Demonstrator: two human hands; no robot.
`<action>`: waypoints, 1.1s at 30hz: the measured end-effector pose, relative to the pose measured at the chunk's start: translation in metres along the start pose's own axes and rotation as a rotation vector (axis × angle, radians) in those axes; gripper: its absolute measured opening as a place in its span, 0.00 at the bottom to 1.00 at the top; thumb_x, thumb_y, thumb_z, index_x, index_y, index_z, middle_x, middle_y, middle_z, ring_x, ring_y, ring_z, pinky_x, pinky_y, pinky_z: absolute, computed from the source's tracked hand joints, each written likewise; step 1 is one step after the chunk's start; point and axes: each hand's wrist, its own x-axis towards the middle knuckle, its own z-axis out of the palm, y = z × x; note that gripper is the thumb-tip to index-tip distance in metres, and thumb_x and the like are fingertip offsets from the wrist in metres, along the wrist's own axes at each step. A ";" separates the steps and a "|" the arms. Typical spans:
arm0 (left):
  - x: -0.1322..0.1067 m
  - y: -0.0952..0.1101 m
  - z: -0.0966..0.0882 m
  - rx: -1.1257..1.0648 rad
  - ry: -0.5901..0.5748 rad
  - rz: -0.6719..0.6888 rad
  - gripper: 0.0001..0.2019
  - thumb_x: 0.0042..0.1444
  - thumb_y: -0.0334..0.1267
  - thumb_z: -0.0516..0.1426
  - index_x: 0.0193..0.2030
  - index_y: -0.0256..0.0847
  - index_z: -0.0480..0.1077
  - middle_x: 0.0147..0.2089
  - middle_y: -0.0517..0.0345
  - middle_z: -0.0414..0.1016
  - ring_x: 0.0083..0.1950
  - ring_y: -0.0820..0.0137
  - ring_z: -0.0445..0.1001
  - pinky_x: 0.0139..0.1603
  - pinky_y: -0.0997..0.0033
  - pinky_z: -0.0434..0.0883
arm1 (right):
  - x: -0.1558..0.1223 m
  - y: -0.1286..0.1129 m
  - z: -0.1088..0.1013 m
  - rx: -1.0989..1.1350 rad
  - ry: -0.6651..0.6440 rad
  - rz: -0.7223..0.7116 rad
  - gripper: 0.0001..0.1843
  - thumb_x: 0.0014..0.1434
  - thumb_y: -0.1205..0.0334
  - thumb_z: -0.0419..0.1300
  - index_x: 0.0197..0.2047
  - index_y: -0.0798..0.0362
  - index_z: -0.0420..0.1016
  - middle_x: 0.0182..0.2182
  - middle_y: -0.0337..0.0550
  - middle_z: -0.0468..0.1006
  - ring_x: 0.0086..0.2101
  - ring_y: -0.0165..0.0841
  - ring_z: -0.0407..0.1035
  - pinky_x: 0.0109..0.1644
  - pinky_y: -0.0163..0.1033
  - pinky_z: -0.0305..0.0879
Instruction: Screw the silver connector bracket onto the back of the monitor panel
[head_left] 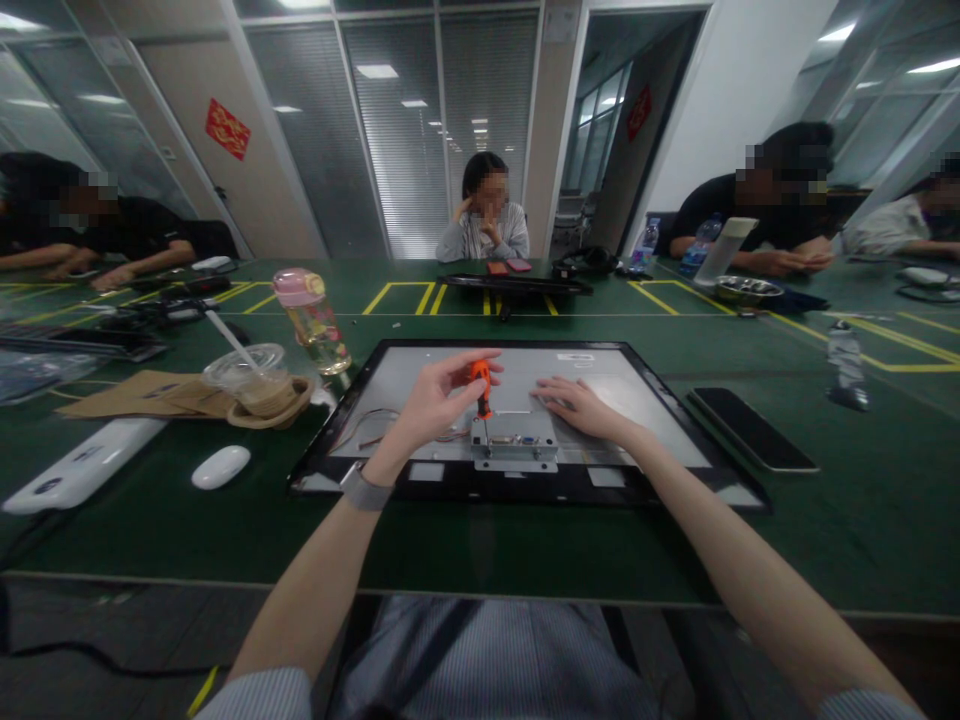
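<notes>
Left hand (439,398) holds screwdriver (481,392) upright on monitor (420,385).

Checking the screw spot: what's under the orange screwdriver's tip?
The screwdriver stands upright in the left hand, tip on the metal port bracket on the monitor back panel. The screw itself is too small to see.

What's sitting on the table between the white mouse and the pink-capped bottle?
In the head view, a clear plastic cup with a straw, resting on brown paper bags, lies between the white mouse and the pink-capped bottle.
</notes>
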 end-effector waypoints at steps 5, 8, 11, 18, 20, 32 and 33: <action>0.002 -0.003 0.000 0.155 0.089 0.109 0.14 0.55 0.37 0.67 0.48 0.40 0.80 0.39 0.55 0.77 0.39 0.72 0.76 0.43 0.70 0.77 | 0.000 -0.001 -0.001 0.015 -0.008 -0.006 0.24 0.71 0.56 0.50 0.67 0.38 0.71 0.70 0.43 0.66 0.70 0.50 0.54 0.70 0.72 0.47; 0.001 -0.002 0.001 0.118 0.026 0.095 0.14 0.58 0.38 0.64 0.52 0.42 0.79 0.43 0.52 0.78 0.42 0.70 0.77 0.45 0.69 0.77 | 0.000 -0.001 -0.002 0.012 -0.012 -0.001 0.24 0.72 0.56 0.50 0.67 0.37 0.71 0.70 0.42 0.66 0.70 0.50 0.54 0.70 0.72 0.46; -0.001 -0.002 0.003 0.015 -0.046 0.027 0.19 0.63 0.38 0.59 0.60 0.41 0.74 0.51 0.47 0.79 0.46 0.67 0.80 0.48 0.65 0.79 | 0.000 -0.002 -0.002 0.009 -0.011 0.000 0.24 0.71 0.56 0.50 0.67 0.37 0.71 0.70 0.42 0.66 0.70 0.50 0.54 0.70 0.72 0.47; 0.001 -0.004 0.004 0.206 0.083 0.101 0.15 0.55 0.37 0.67 0.50 0.41 0.79 0.40 0.57 0.75 0.38 0.73 0.74 0.43 0.71 0.77 | 0.000 -0.001 0.000 0.007 -0.006 0.000 0.23 0.72 0.57 0.50 0.67 0.39 0.71 0.70 0.44 0.66 0.70 0.50 0.54 0.70 0.72 0.47; 0.001 -0.002 0.003 0.220 0.061 0.121 0.13 0.57 0.38 0.65 0.49 0.41 0.79 0.40 0.57 0.74 0.39 0.73 0.73 0.43 0.72 0.76 | 0.000 -0.001 0.000 0.005 0.001 -0.001 0.23 0.72 0.57 0.50 0.67 0.38 0.71 0.70 0.44 0.66 0.70 0.50 0.54 0.69 0.72 0.47; 0.001 -0.002 0.001 0.224 0.027 0.114 0.16 0.55 0.38 0.67 0.51 0.41 0.78 0.40 0.57 0.75 0.39 0.73 0.75 0.43 0.71 0.77 | -0.001 0.000 -0.001 0.011 -0.009 -0.007 0.24 0.72 0.56 0.50 0.67 0.38 0.71 0.70 0.44 0.65 0.70 0.51 0.53 0.70 0.73 0.46; 0.001 -0.001 0.001 0.232 0.018 0.121 0.16 0.55 0.38 0.68 0.50 0.42 0.79 0.40 0.58 0.74 0.38 0.73 0.74 0.42 0.72 0.76 | -0.001 0.000 -0.001 0.011 -0.008 -0.004 0.24 0.72 0.56 0.49 0.67 0.38 0.70 0.70 0.44 0.65 0.70 0.51 0.53 0.70 0.73 0.45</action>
